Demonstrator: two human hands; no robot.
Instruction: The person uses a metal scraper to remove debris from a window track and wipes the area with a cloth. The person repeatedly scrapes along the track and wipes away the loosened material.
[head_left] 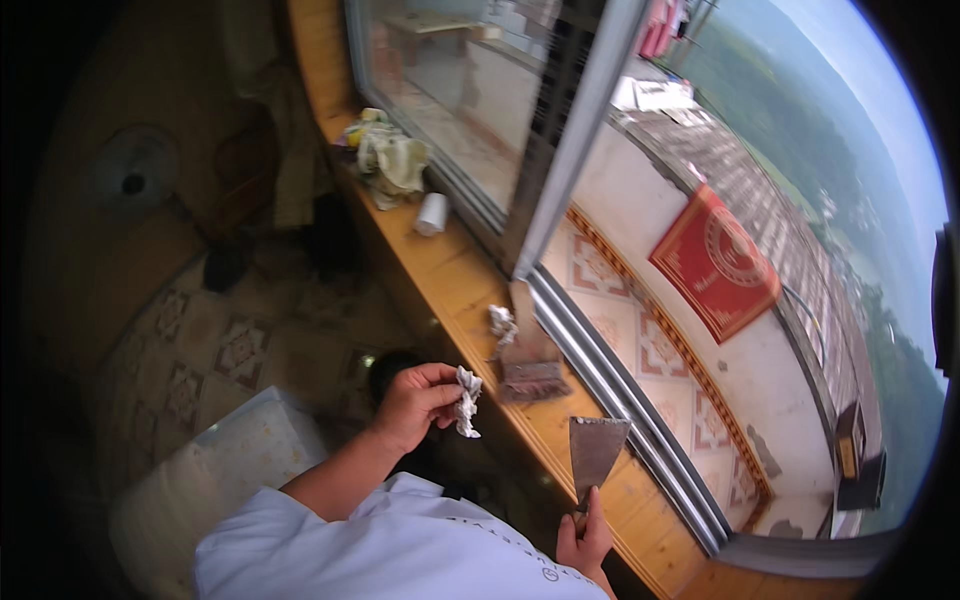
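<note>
My left hand pinches a crumpled white tissue just off the edge of the wooden windowsill. In my right hand is a putty knife, gripped by its handle, its flat metal blade pointing up and away over the sill. Between the hands and the window track, a wide brush with dark, dirty bristles lies on the sill. Beside the brush's handle sits another crumpled white wad.
Farther along the sill are a white roll and a bunched pale cloth. The sliding window's metal track borders the sill. Outside, a red mat hangs over a low wall. A pale box-like thing stands at lower left.
</note>
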